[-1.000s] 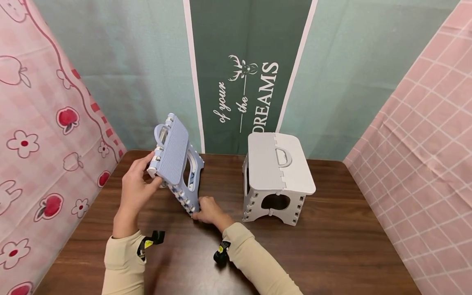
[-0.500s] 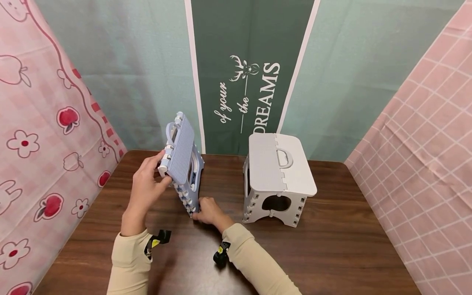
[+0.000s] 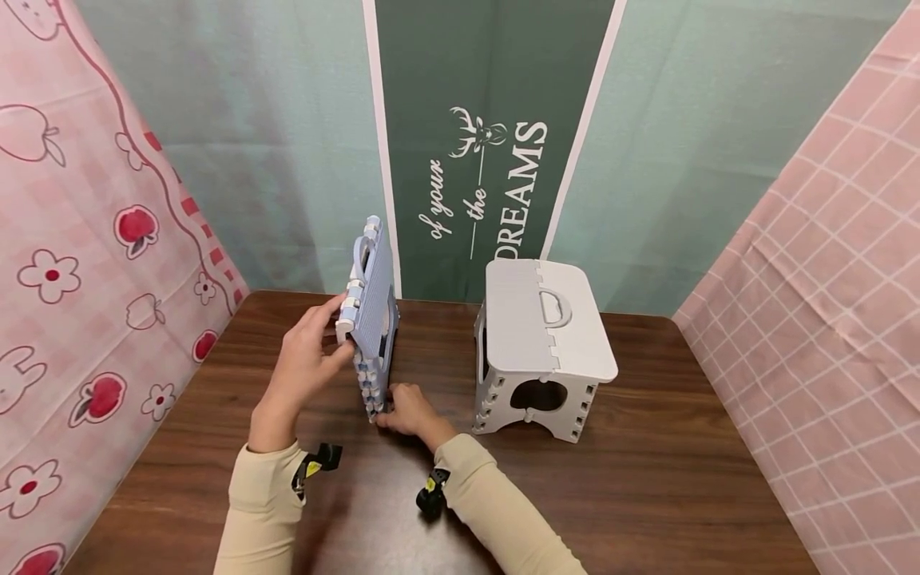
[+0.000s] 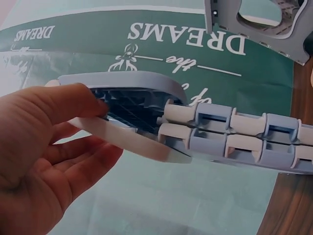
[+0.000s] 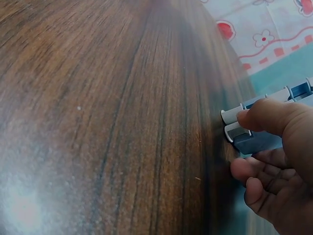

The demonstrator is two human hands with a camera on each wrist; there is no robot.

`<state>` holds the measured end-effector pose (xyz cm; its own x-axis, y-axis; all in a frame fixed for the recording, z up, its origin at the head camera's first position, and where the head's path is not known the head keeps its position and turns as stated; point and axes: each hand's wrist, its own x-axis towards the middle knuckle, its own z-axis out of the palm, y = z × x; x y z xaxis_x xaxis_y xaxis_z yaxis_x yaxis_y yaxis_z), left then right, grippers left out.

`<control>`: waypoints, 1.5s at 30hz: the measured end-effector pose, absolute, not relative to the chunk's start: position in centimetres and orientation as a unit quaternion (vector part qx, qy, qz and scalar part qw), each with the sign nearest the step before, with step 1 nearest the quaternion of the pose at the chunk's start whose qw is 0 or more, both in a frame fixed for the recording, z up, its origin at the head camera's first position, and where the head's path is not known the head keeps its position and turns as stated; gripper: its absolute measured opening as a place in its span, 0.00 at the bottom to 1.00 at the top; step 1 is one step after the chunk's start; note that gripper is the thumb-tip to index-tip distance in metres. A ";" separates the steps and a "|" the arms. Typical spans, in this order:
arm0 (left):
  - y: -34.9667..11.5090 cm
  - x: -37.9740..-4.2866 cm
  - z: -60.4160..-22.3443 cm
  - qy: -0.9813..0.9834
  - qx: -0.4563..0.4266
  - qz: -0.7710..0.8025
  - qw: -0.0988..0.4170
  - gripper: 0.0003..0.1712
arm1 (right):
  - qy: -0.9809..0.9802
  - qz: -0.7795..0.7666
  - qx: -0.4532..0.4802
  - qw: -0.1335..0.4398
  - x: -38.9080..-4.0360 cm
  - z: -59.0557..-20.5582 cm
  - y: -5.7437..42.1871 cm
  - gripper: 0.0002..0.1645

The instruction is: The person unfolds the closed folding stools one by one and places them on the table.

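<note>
A blue and white folding step stool point(image 3: 377, 303) stands nearly upright on the table at left of centre, its two top halves folded close together. My left hand point(image 3: 309, 355) grips the near upper corner of its top, thumb on one side and fingers on the other. In the left wrist view the thumb presses at the hollow end between the panels, beside the hinged leg edge point(image 4: 234, 129). Low down, my right hand point(image 3: 410, 411) holds the stool's near bottom corner, with the thumb on the hinge end point(image 5: 237, 125) in the right wrist view.
To the right, a grey and white folding stool point(image 3: 546, 319) stands unfolded on the brown wooden table point(image 3: 647, 479). A green curtain point(image 3: 489, 72) hangs behind, with pink patterned cloths point(image 3: 86, 279) at both sides.
My left hand has moved right with the top of the blue stool, which has swung from a lean to near upright and folded flatter. The right hand stays at the bottom corner.
</note>
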<state>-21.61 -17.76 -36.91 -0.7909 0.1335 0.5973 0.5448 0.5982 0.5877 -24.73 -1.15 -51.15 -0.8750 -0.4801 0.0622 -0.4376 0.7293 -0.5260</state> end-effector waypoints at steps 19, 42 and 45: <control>-17.5 -21.5 -37.1 -0.862 -0.188 -0.404 0.242 0.37 | 0.914 -0.324 -0.234 0.072 -24.6 -51.3 -0.9 0.27; -17.5 -21.7 -37.3 -0.863 -0.192 -0.396 0.249 0.40 | 0.895 -0.384 -0.228 0.003 -24.1 -49.7 -0.3 0.51; -17.4 -21.7 -37.3 -0.863 -0.195 -0.395 0.247 0.40 | 0.888 -0.396 -0.233 0.001 -24.2 -49.4 -0.4 0.50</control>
